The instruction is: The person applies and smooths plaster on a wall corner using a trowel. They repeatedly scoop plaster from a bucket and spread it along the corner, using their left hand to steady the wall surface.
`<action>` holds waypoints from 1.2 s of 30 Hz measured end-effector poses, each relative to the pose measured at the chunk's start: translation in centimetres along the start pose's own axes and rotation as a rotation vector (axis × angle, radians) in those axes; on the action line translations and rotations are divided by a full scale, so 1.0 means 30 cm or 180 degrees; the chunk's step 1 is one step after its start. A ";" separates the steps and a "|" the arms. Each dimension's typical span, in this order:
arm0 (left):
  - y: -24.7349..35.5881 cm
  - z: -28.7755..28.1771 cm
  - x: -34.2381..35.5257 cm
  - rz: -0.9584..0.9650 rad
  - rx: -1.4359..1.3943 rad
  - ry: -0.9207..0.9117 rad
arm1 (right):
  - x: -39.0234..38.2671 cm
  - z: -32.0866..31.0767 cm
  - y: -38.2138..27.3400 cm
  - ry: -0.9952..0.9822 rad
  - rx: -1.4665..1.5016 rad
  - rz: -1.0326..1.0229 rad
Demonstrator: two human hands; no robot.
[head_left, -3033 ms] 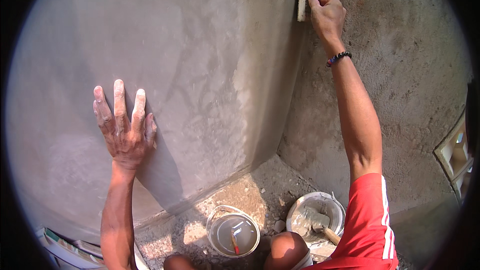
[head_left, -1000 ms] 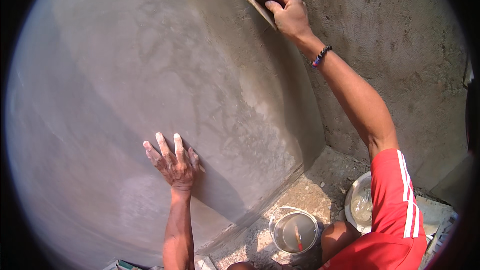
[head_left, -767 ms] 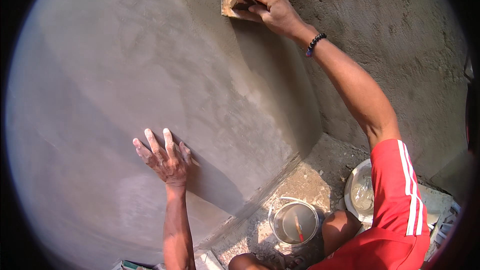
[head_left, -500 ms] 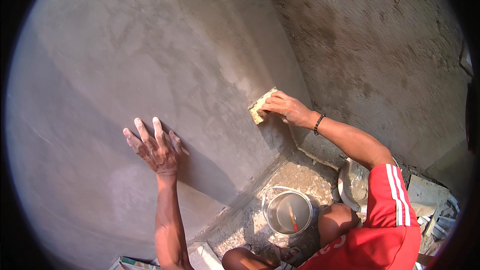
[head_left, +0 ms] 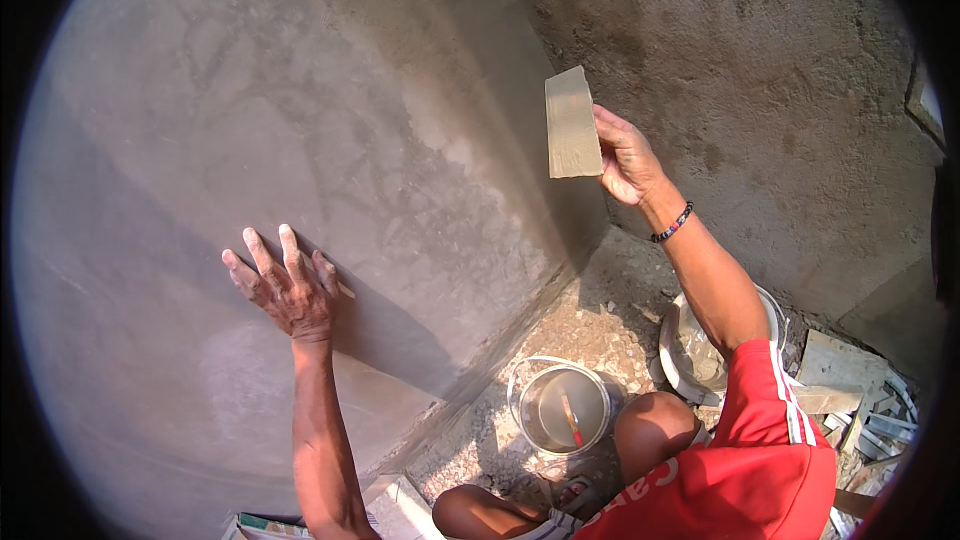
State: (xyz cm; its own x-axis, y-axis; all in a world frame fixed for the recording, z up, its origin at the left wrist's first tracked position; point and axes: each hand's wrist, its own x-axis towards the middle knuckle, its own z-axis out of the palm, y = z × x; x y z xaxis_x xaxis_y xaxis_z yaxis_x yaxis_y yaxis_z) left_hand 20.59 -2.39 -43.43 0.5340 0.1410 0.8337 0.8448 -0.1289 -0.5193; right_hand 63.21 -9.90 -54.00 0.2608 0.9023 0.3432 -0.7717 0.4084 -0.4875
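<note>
My right hand point(head_left: 628, 158) is raised near the inner corner of two walls, its fingers closed on the edge of a sponge block point(head_left: 573, 125). A flat, smooth face of the block shows, coated in grey-green wet mortar. It is held apart from the wall surface, as far as I can see. On the left, my left hand point(head_left: 292, 292) lies against the smooth grey plastered wall point(head_left: 180, 180) with fingers spread, holding nothing. Damp, darker patches mark the plaster between my hands.
A rough brown wall point(head_left: 740, 70) rises on the right. Below stand a white bucket point(head_left: 560, 410) with a red-handled tool in it and a larger tub point(head_left: 690, 350). Rubble covers the floor. Boards point(head_left: 835, 365) and scrap strips lie at the lower right, beside my knees.
My right hand has lifted the sponge block up and away from the plastered wall and turned it, so its flat coated face shows. My left hand stays on the wall; the view has shifted slightly.
</note>
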 end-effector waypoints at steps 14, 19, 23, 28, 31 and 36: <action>0.012 -0.009 0.010 0.0030 -0.0073 0.0068 | 0.300 0.236 0.222 0.0923 -0.4119 -0.2933; 0.009 -0.004 0.004 0.0029 -0.0136 0.0054 | 0.071 0.228 0.390 -0.0907 -0.4570 -0.2392; 0.014 0.006 0.006 0.0037 -0.0081 0.0097 | 0.182 0.249 0.130 -0.0429 -0.4686 -0.3228; 0.012 0.009 0.010 0.0061 -0.0106 0.0203 | 0.475 0.362 -0.153 -0.1063 -0.5116 -0.3710; -0.019 -0.012 -0.002 0.0084 -0.0051 0.0190 | 0.447 0.309 -0.074 -0.1525 -0.5718 -0.3148; 0.024 -0.001 0.010 -0.0018 0.0034 0.0074 | 0.108 -0.121 0.212 -0.1771 -0.6267 -0.2176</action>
State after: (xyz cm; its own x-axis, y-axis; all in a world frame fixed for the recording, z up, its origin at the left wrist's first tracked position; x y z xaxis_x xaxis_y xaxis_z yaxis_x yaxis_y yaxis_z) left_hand 21.36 -2.46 -43.54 0.5282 0.1190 0.8407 0.8483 -0.1176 -0.5163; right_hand 61.26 -3.88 -58.91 -0.2706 0.6184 0.7378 0.8788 0.4716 -0.0730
